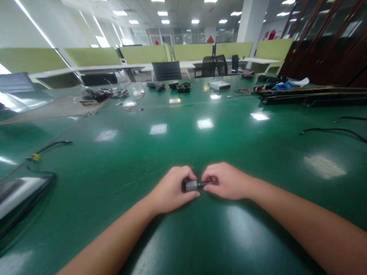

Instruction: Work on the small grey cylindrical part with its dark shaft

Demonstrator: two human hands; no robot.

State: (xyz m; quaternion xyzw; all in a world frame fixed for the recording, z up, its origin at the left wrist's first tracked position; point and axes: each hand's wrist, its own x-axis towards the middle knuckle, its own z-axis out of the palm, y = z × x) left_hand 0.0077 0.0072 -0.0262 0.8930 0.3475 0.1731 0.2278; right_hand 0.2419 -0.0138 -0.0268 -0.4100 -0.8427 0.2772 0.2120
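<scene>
Low in the head view, a small grey metal cylinder (191,186) with a thin dark shaft (201,184) lies between my hands, close to the green tabletop. Its exact kind is too small to make out. My left hand (174,189) is closed around the cylinder, thumb in front and fingers behind, hiding its dark left end. From the other side, my right hand (225,181) pinches the tip of the shaft between thumb and fingers. Those fingertips partly cover whatever sits at the end.
At left are a cable with a yellow tag (36,157) and a pale flat device (21,194). Across the far side are tangled parts (104,93), a silver box (219,85) and long black bars (312,95). A black cable (329,130) reaches in from the right.
</scene>
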